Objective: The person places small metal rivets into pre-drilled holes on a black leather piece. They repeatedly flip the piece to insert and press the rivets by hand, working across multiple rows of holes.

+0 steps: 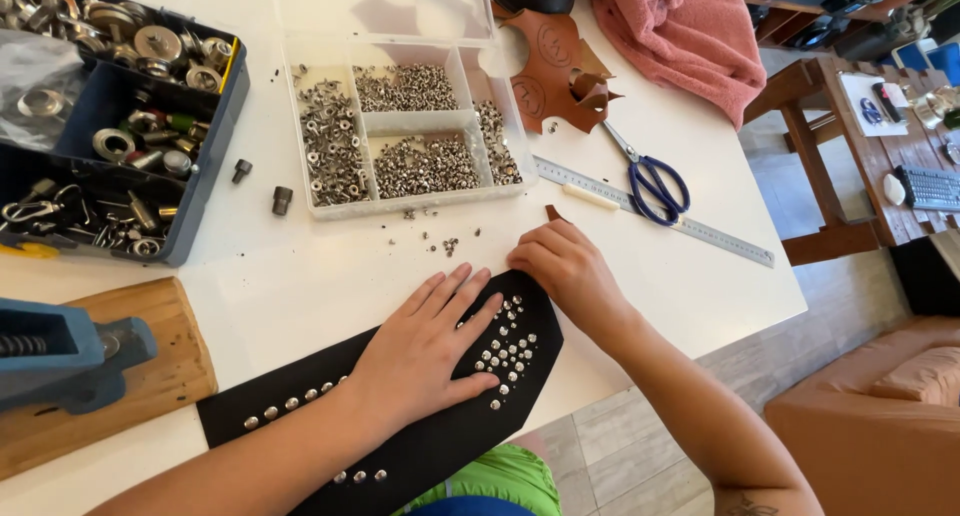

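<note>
1. Left hand (425, 351): lies flat, fingers spread wide, palm down on the black leather strip (420, 446); it grips nothing.
2. Right hand (565, 266): fingers curled at the strip's pointed far end; whether anything is pinched between them cannot be told.
3. Black leather strip: lies on the white table (300, 276) at its near edge, set with rows of silver studs (510, 348).
4. Clear compartment box (405, 136) of loose studs stands just beyond the hands.
5. Steel ruler (650, 208) and blue-handled scissors (650, 181) lie to the right.
</note>
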